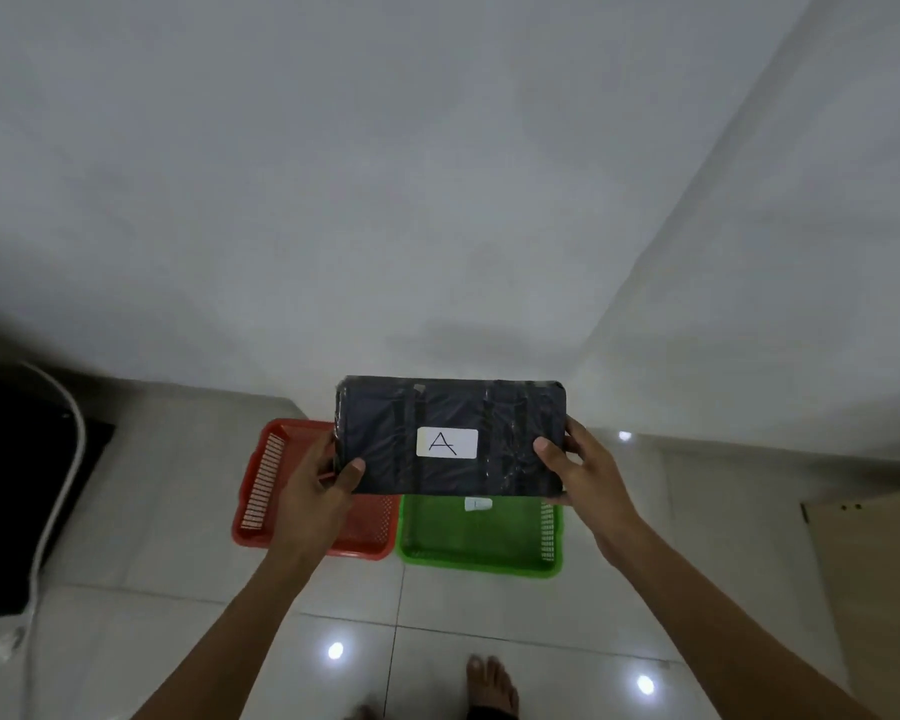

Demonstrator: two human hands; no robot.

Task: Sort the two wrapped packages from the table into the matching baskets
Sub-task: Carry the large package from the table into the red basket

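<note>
A: Left edge?
B: White cable [58, 491] hanging down past a dark panel [17, 491]. Glossy tile floor [178, 589].
A: Baskets?
B: Red basket [261, 491] on the floor, green basket [481, 543] touching its right side. Small white label [477, 504] in the green one, text unreadable.
A: Package?
B: Dark, film-wrapped package [385, 439] held up in the air above both baskets, long side level. White label [447, 443] facing the camera reads "A".
A: Hands?
B: Left hand [318, 485] grips the left end, thumb on the front face, fingers behind. Right hand [588, 470] grips the right end the same way. Both closed on it.
A: Further right?
B: Bare foot [492, 685] at the bottom, wooden board [874, 563] at the right edge.
A: Second package?
B: Can't tell, not visible.
</note>
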